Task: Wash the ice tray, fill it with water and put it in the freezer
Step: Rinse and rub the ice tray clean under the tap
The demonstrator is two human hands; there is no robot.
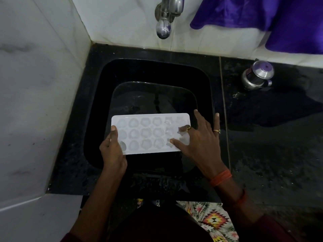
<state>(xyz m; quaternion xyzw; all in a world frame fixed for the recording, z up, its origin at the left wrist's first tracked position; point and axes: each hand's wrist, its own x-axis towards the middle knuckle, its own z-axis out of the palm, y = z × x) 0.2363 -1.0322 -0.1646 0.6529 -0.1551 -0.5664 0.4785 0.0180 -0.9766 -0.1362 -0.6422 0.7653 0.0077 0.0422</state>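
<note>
The left hand (111, 151) gripped the left short end of a white rectangular plastic ice tray (148, 133), thumb curled over its top. The right hand (199, 138) lay on the right end, fingers spread and fairly straight. The tray hung level over the near half of a black square sink (122, 72), long axis left to right, its three rows of glossy cavities facing up. Beyond it, a steel tap (164, 20) overhung the sink's far edge.

Home kitchen, black sink (97, 95), wall tap (164, 20)
</note>
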